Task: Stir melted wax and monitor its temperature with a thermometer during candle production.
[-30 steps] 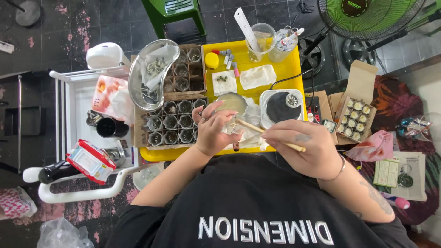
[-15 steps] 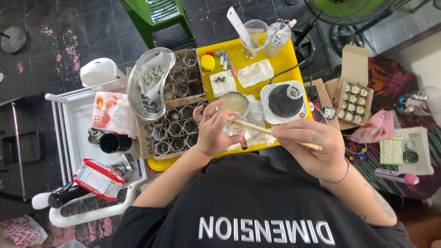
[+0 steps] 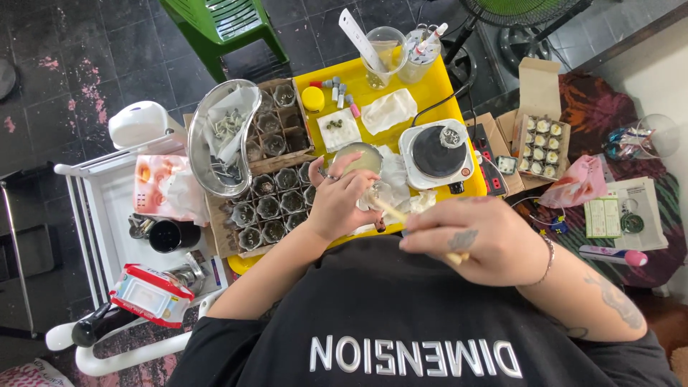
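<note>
Both hands work over the yellow tray (image 3: 437, 86). Left hand (image 3: 342, 204) fingers grip a small glass jar (image 3: 374, 192); right hand (image 3: 469, 240) fingers pinch a wooden stick (image 3: 390, 210), its tip at the jar.

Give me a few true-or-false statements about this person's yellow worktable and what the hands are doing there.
1. The right hand holds a thin wooden stick. True.
2. The left hand holds a small clear glass cup. True.
3. The small white hot plate with a black round top sits on the floor. False: it stands on the yellow tray table.
4. The kidney-shaped steel dish lies right of the hot plate. False: it lies to its left, over the cardboard box of small glass jars.
</note>
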